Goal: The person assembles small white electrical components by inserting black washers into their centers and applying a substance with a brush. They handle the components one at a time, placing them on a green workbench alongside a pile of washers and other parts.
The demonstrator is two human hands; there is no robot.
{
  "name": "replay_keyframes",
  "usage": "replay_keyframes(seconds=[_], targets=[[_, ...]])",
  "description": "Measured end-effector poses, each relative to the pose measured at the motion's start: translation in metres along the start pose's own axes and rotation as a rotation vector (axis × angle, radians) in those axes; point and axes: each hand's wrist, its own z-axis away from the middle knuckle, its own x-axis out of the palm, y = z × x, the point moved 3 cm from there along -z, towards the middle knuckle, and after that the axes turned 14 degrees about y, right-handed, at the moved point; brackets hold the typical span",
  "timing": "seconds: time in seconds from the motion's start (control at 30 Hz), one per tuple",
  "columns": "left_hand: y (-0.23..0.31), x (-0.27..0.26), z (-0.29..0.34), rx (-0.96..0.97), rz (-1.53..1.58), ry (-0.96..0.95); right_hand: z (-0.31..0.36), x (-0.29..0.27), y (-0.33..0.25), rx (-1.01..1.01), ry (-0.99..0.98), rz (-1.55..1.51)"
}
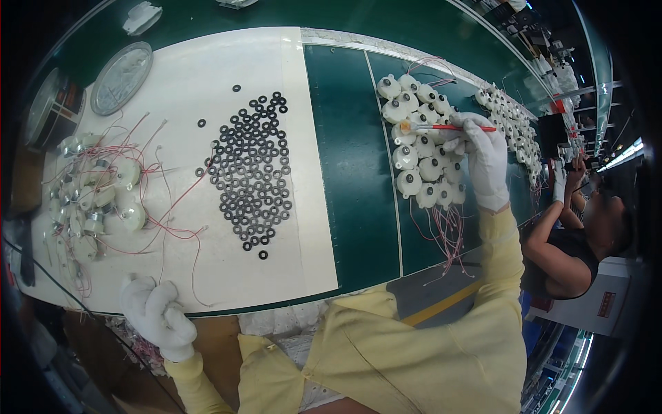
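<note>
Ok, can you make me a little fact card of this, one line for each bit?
Right hand: white glove, holding a thin red-handled brush
Brush tip: over a cluster of round white parts with dark centres; touching or not, I can't tell
Left hand: white glove, curled, near edge of the flat white sheet
Middle: many small black rings
Left side: jumbled pale round parts with reddish wires
Far left: round clear lid or dish
Far right: another person
</note>
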Motion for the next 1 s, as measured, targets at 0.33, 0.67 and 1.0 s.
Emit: replay_keyframes(seconds=[0.33, 0.67, 1.0], targets=[[0.001, 0.000, 0.000, -0.022, -0.013, -0.007, 0.000, -0.019, -0.006, -0.069, 0.066, -0.039], [0.000, 0.000, 0.000, -0.021, -0.028, -0.010, -0.009, -0.020, 0.005, -0.014, 0.124, -0.034], [0.000, 0.000, 0.000, -0.024, -0.014, -0.013, -0.006, -0.028, 0.011, -0.001, 0.131, -0.014]])
